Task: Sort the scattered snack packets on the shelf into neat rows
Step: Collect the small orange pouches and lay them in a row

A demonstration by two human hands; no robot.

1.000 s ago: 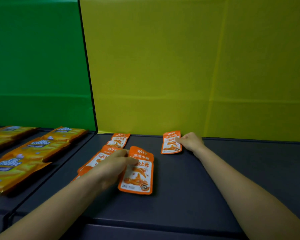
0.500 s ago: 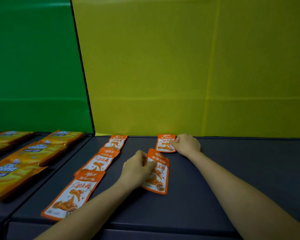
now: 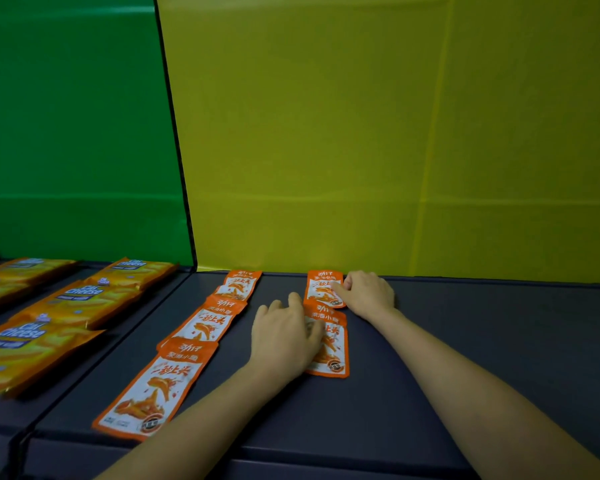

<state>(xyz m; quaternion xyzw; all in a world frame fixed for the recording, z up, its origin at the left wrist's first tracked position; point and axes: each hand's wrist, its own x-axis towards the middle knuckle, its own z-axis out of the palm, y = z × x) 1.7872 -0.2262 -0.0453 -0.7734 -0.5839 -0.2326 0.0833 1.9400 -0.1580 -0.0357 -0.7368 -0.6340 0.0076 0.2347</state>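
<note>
Orange-and-white snack packets lie flat on a dark shelf (image 3: 465, 341). Three form a slanted column on the left: a rear packet (image 3: 240, 285), a middle packet (image 3: 207, 322) and a front packet (image 3: 156, 386). A second column starts to the right. My right hand (image 3: 368, 292) pinches the right edge of the back packet (image 3: 321, 287) against the yellow wall. My left hand (image 3: 284, 336) lies on the left side of the packet just in front (image 3: 331, 344), thumb on its face. The two packets overlap slightly.
Several yellow cheese-cracker packs (image 3: 80, 299) lie in rows on the adjoining shelf section at left, before a green backdrop (image 3: 77, 133). A yellow backdrop (image 3: 378, 133) closes the rear. The shelf's front lip (image 3: 326, 459) runs below my forearms.
My left hand slid its packet right and back until it sits just in front of the rear packet. My right hand stayed on the rear packet, now at the wall. The left column is uncovered.
</note>
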